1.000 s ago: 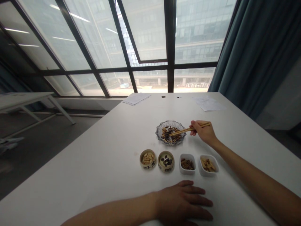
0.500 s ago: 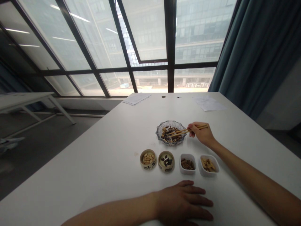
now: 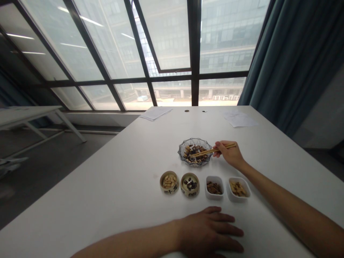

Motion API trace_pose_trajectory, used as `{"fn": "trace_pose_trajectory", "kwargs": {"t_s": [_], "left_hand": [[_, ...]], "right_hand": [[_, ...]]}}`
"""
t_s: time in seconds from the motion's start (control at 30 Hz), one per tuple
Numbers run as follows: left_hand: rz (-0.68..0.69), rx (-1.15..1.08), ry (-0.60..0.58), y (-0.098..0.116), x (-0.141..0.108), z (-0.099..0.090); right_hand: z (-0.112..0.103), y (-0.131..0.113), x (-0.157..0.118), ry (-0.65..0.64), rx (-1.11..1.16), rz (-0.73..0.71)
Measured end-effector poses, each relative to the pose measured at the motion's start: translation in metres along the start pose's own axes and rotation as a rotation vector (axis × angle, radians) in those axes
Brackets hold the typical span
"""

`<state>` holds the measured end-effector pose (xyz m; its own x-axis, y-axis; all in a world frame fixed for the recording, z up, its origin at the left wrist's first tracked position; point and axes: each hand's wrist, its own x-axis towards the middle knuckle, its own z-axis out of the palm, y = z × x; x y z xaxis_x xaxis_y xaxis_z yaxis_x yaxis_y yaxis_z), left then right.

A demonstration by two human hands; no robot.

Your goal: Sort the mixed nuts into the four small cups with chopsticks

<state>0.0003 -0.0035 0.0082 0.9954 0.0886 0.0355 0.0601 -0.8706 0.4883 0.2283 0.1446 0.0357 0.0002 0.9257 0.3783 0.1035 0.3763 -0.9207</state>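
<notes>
My right hand (image 3: 229, 153) is closed round a pair of wooden chopsticks (image 3: 211, 151), whose tips reach into a scalloped glass bowl (image 3: 180, 154). Inside that bowl lies a mix of dark seeds and brown and pale dried pieces (image 3: 197, 148). Whether the tips pinch a piece is too small to tell. My left hand (image 3: 208, 231) rests flat on the table, fingers spread. Just beyond it stand a round bowl of peanuts (image 3: 169, 181), a round bowl of dark seeds (image 3: 190, 184), a white square dish of brown strips (image 3: 214, 187) and a white dish of yellowish pieces (image 3: 238, 189).
All of this stands on a white table (image 3: 120, 172). Papers lie at its far left (image 3: 156, 113) and a sheet (image 3: 240, 119) at its far right. Windows line the far side, a blue curtain (image 3: 285, 64) hangs at right, and another table (image 3: 29, 114) stands at left.
The chopsticks' tips have shifted slightly left and down within the glass bowl, and my right hand with them. My left hand stays put.
</notes>
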Motion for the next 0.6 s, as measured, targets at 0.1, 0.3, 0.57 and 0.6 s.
{"fn": "trace_pose_trajectory", "kwargs": {"t_s": [0.1, 0.3, 0.57, 0.6], "left_hand": [[0.0, 0.0, 0.005, 0.0, 0.0, 0.001], [-0.006, -0.005, -0.009, 0.0, 0.001, 0.001], [-0.006, -0.007, -0.002, 0.0, 0.001, 0.0], [-0.005, -0.007, -0.002, 0.001, 0.001, 0.0]], "right_hand": [[0.0, 0.0, 0.0, 0.03, 0.004, 0.01], [-0.002, -0.001, 0.002, 0.088, 0.024, 0.016], [-0.017, -0.025, 0.011, 0.145, 0.187, 0.034], [-0.02, -0.031, 0.01, 0.117, 0.214, 0.043]]}}
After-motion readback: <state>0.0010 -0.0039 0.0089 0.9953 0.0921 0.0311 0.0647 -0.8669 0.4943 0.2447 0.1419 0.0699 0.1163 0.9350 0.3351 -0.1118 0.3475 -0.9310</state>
